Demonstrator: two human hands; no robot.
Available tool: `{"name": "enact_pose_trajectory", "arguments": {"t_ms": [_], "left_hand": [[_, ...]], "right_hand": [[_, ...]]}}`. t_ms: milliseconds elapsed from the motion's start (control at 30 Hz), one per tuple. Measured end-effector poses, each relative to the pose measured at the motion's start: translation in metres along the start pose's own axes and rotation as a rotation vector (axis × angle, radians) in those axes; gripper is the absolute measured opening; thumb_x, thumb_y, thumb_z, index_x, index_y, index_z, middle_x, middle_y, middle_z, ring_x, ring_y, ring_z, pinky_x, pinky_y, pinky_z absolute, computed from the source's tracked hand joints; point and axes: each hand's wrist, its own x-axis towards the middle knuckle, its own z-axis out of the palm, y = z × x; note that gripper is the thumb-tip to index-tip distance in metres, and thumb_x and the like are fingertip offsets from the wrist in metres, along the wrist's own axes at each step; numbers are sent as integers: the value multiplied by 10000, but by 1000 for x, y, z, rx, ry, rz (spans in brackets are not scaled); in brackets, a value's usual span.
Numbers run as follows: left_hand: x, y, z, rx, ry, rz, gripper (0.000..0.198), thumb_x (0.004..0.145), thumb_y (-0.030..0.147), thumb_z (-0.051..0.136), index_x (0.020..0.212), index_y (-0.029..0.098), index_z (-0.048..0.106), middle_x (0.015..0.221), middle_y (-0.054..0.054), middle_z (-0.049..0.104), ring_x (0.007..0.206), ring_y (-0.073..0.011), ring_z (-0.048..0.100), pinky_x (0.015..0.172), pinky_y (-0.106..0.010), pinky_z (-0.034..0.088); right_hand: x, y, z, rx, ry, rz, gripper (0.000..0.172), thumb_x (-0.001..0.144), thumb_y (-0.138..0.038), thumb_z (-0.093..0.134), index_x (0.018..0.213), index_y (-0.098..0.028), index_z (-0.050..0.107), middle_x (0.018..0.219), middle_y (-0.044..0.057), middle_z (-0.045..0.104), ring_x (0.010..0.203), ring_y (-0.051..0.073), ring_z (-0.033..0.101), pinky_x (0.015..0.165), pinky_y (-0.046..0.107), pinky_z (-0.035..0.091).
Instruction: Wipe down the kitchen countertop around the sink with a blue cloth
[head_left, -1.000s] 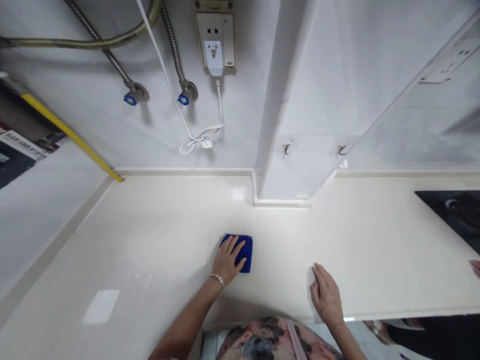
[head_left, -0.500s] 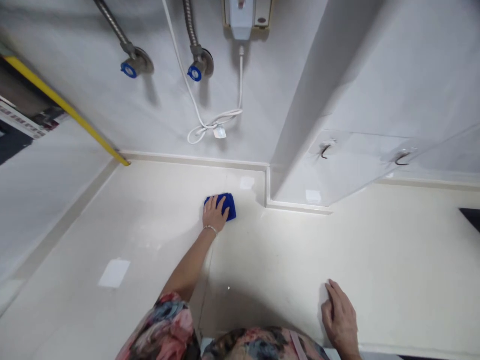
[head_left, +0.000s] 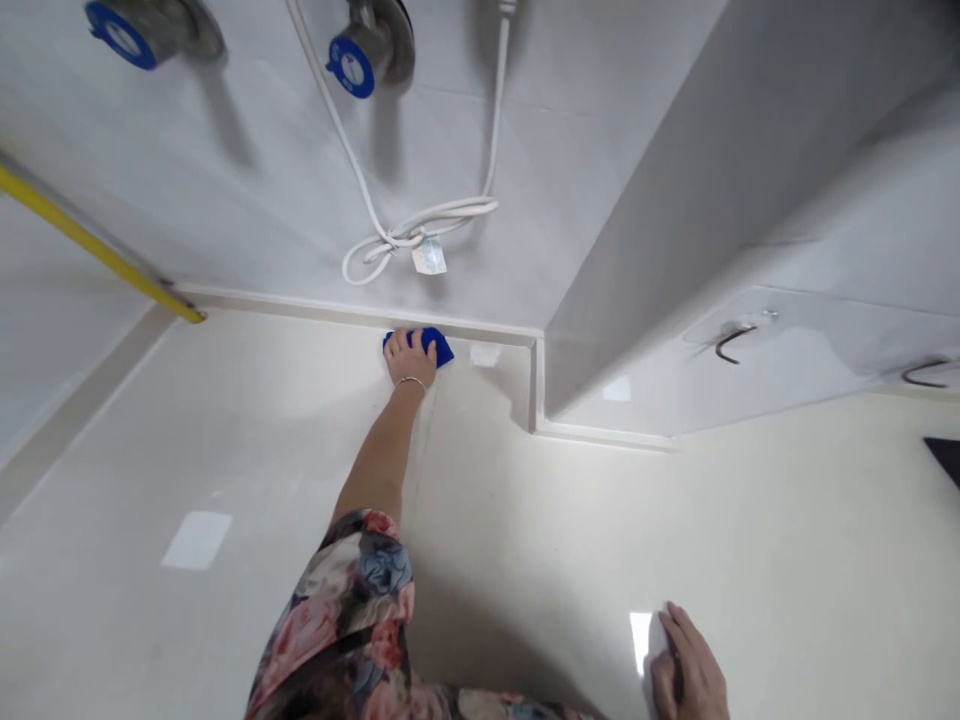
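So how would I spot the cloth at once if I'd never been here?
Follow the pale counter to its far edge, where it meets the wall. There, below the looped white cord, the left hand lies over the cloth. It is deep blue and down on the counter, while the blue knobs sit higher, on the wall.

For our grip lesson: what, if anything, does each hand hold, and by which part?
The left hand holds the blue cloth by its near left part; right hand, nothing visible.
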Motion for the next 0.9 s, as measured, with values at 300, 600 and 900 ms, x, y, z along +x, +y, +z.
{"name": "enact_pose_trajectory", "arguments": {"t_ms": [300, 600, 900], "left_hand": [[-82, 8, -15, 45, -161, 173, 674, 1028, 458, 380, 1625, 149, 436, 1740, -188, 322, 1633, -362, 225, 1331, -566, 184], [-299, 75, -3, -22, -273, 494, 653, 1025, 477, 466, 1634, 242, 438, 1758, -116, 314, 1643, -324, 232, 1333, -550, 247], [-471, 93, -4, -165, -330, 786, 671, 1014, 577, 513, 1617, 288, 459, 1749, -117, 331, 1618, -303, 306, 1293, -487, 330]], "right_hand": [[8, -11, 4, -7, 5, 43, 441, 1018, -261, 478, 1448, -198, 556, 1488, 175, 610, 1372, 364, 592, 1115, 609, 521], [20, -17, 7, -35, 90, -18, 446, 1016, -241, 457, 1452, -200, 540, 1463, 163, 625, 1367, 328, 587, 1125, 576, 509], [16, -3, 4, -5, 118, -61, 472, 986, -250, 479, 1439, -164, 580, 1468, 190, 621, 1334, 346, 606, 1123, 571, 506]]}}
